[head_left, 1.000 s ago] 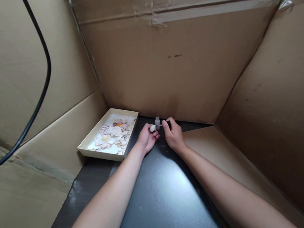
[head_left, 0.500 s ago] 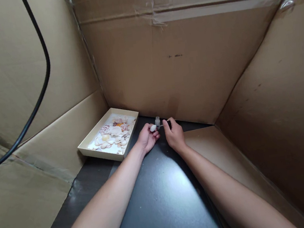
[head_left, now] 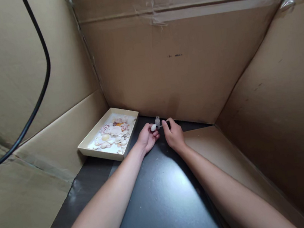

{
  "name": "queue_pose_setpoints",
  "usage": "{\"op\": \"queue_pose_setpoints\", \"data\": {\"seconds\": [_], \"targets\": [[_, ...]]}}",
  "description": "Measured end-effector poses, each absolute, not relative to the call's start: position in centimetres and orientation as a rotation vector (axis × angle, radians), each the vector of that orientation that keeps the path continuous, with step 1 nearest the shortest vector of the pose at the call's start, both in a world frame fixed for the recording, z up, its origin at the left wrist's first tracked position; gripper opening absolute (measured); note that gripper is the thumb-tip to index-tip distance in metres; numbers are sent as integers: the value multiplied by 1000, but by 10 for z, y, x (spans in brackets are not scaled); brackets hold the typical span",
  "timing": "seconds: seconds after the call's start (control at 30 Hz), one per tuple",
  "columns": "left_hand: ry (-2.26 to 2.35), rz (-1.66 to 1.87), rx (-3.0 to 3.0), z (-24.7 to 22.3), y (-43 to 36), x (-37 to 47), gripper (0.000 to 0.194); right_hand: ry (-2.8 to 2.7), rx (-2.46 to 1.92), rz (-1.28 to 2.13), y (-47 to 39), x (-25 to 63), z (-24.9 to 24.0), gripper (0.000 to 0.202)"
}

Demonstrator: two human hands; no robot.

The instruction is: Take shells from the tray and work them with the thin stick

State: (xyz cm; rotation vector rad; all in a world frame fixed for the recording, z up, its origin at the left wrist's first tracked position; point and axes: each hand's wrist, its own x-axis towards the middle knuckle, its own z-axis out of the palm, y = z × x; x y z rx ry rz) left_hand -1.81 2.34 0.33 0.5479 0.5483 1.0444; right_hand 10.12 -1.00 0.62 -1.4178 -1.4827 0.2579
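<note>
My left hand [head_left: 148, 138] is closed on a small white seashell [head_left: 153, 127], pinched between thumb and fingers with the other fingers curled. Facing it, my right hand [head_left: 174, 133] grips a thin stick [head_left: 161, 126] that looks like a small brush; its tip meets or nearly meets the shell's right edge. Most of the stick is hidden by my right fingers. Just behind both hands stands a small clear bottle [head_left: 157, 120], upright, with no cap visible on it.
On the left, a cream tray [head_left: 101, 157] holds many shells [head_left: 116, 130] on a white base. Cardboard walls [head_left: 190, 67] enclose the dark table [head_left: 164, 199]. A cardboard sheet [head_left: 209, 143] lies at the right, and a black cable [head_left: 46, 68] hangs at upper left.
My right hand has shifted slightly left, with the stick's tip closer to the shell. The shell has turned or moved a touch in my left hand. The bottle and tray stay put.
</note>
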Motion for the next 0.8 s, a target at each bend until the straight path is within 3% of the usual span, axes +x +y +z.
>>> {"op": "queue_pose_setpoints", "data": {"seconds": [0.8], "targets": [[527,1045,576,1,24,-18,12,-1514,-1351,295,-10,102,4,33]]}}
